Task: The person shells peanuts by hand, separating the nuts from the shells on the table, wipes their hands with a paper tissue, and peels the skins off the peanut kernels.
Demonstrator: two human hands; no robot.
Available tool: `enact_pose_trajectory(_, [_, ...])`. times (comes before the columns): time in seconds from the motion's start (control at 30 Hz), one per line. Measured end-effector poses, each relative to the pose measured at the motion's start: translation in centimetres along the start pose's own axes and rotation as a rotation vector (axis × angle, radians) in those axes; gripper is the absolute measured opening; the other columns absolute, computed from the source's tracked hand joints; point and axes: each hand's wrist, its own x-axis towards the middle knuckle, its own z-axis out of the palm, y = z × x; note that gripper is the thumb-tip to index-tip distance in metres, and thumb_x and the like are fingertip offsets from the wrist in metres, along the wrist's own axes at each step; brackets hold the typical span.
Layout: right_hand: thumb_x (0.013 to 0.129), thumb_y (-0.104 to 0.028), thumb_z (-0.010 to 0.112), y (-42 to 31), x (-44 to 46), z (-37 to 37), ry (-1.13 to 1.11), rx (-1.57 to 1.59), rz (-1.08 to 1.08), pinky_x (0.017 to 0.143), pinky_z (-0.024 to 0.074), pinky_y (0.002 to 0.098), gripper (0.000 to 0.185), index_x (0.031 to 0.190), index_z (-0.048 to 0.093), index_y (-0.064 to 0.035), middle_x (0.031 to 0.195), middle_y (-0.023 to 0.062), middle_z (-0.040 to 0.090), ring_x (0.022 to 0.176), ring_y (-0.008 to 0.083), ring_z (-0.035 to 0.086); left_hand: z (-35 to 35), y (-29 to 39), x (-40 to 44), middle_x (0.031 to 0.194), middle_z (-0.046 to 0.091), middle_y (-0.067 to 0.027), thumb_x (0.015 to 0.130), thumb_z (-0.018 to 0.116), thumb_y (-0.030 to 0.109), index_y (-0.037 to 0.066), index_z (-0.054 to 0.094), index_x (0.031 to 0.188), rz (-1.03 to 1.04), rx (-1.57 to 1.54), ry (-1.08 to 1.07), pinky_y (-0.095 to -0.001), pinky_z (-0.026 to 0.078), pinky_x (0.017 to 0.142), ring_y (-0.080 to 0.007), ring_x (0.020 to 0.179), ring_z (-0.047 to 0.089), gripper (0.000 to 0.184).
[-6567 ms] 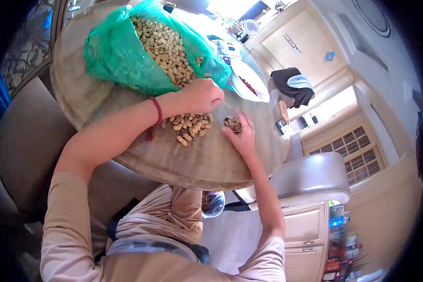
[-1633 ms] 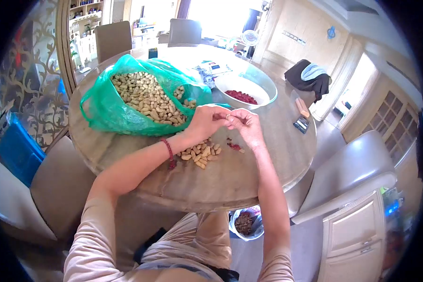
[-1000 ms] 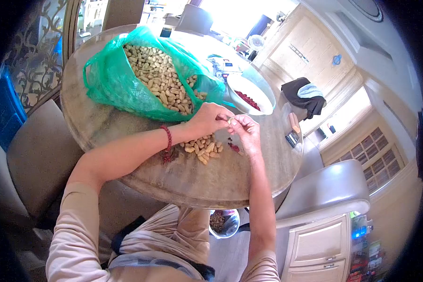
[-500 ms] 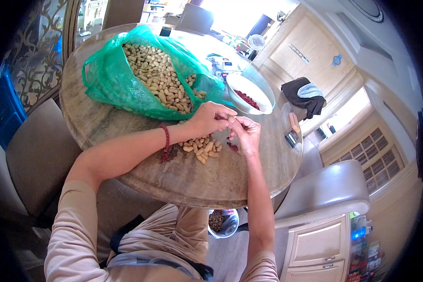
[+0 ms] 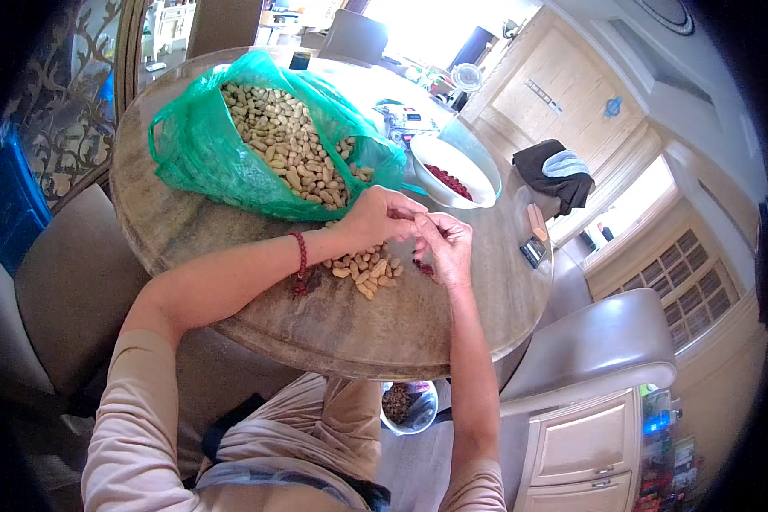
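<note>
My left hand (image 5: 377,215) and my right hand (image 5: 446,242) meet fingertip to fingertip above the table. Both are closed in a pinch on what looks like a peanut, mostly covered by the fingers. Under and beside my left hand lies a small heap of unshelled peanuts (image 5: 367,271). Small dark red pieces (image 5: 424,268), apparently kernels or skins, lie by my right wrist. Behind my hands a green plastic bag (image 5: 198,145) gapes open, full of unshelled peanuts (image 5: 283,141). To its right stands a white bowl (image 5: 428,154) with red kernels (image 5: 449,182) in it.
The round stone-patterned table (image 5: 341,341) has its near edge above my lap. A bin (image 5: 433,408) with shells in it stands on the floor below. On the table's right lies a brush-like tool (image 5: 534,239). Chairs (image 5: 602,346) stand at both sides.
My hands stay pinched together at nearly the same spot, with only a slight shift of the fingers. The view has tilted very slightly; the bag, heap and bowl have not moved.
</note>
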Motion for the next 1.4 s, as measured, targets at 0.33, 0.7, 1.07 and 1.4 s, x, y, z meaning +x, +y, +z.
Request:
enact_pose_trajectory(0.33, [0.09,-0.015,0.051,0.4,0.1,0.1,-0.106,0.104,0.008,0.052,0.0524,0.025,0.022,0.087,0.063,0.0032,0.071,0.0063,0.061,0.059,0.011,0.057,-0.2,0.3,0.2,0.069,0.062,-0.0031,0.072,0.065,0.0,-0.001,0.063,0.086,0.062,0.14,0.065,-0.0205,0.044,0.048,-0.0057,0.054,0.054,0.014])
enact_pose_trajectory(0.7, [0.086,-0.019,0.059,0.2,0.0,0.3,-0.067,0.025,0.039,0.05,0.0504,0.0236,0.023,0.081,0.065,0.0021,0.065,0.0055,0.061,0.055,0.0102,0.057,0.1,0.7,0.1,0.068,0.062,-0.0038,0.074,0.063,-0.001,-0.002,0.061,0.082,0.039,0.181,0.068,-0.0203,0.043,0.046,-0.0059,0.053,0.054,0.008])
enact_pose_trajectory(1.07, [0.089,-0.018,0.053,0.9,0.0,0.9,0.009,0.296,0.158,0.058,0.0548,0.0272,0.025,0.089,0.061,0.0055,0.074,0.0118,0.063,0.063,0.0153,0.062,-0.4,-0.3,0.1,0.077,0.064,-0.0076,0.077,0.064,0.002,-0.005,0.062,0.095,-0.153,-0.075,0.107,-0.0217,0.05,0.055,-0.0092,0.062,0.059,0.019])
enact_pose_trajectory(1.4, [0.089,-0.007,0.05,1.1,0.3,0.6,-0.003,0.669,0.336,0.078,0.0544,0.0326,0.021,0.104,0.053,0.0075,0.098,0.0179,0.06,0.087,0.0227,0.062,-0.7,-0.9,0.7,0.084,0.065,-0.0092,0.078,0.063,0.001,-0.006,0.062,0.095,-0.061,0.117,0.166,-0.0219,0.051,0.061,-0.0104,0.072,0.061,0.018])
